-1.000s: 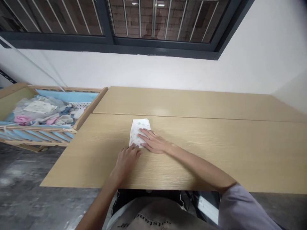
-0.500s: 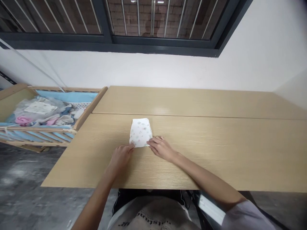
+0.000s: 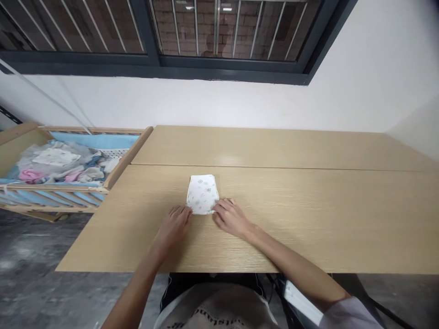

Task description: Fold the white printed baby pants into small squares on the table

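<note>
A small folded white cloth (image 3: 202, 194) with a scattered coloured print lies flat on the wooden table (image 3: 308, 219). At its near left corner, my left hand (image 3: 176, 222) pinches the edge between thumb and fingers. My right hand (image 3: 231, 218) grips the near right corner, its fingers curled over the edge. The fingertips partly hide both near corners. The far edge of the cloth is free and narrower than the near one.
To the left stands a wooden crib (image 3: 128, 157) with blue lining, holding a heap of clothes (image 3: 58, 160) and a clear plastic bag. Behind the table are a white wall (image 3: 222, 103) and a dark-framed window (image 3: 233, 73). A seam crosses the tabletop.
The fingers of my right hand have drawn in closer around the near right corner. My left fingers have curled a little more. The cloth stays in nearly the same place.
</note>
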The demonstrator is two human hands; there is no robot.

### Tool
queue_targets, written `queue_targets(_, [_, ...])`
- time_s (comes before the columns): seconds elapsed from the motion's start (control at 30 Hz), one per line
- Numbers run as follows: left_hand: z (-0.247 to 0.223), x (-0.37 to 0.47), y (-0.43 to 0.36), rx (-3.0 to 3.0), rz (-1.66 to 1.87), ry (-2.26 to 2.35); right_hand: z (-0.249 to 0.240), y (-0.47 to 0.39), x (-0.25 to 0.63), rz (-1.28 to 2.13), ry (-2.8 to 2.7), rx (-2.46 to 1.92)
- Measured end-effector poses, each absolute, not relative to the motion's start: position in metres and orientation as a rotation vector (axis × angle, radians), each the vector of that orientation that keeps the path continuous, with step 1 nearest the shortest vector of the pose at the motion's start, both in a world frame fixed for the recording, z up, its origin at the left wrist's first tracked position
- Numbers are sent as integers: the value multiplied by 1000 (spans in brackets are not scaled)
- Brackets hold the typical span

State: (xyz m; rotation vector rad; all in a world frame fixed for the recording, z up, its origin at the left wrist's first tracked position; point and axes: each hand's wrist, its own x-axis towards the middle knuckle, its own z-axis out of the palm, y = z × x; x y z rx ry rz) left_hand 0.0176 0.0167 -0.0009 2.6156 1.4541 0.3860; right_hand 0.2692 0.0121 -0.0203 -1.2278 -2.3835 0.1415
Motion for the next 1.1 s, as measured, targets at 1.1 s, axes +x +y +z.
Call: queue_targets(1.1, [-42,71,119,2694,641,1404,-24,103,236,36,-2419,-1374])
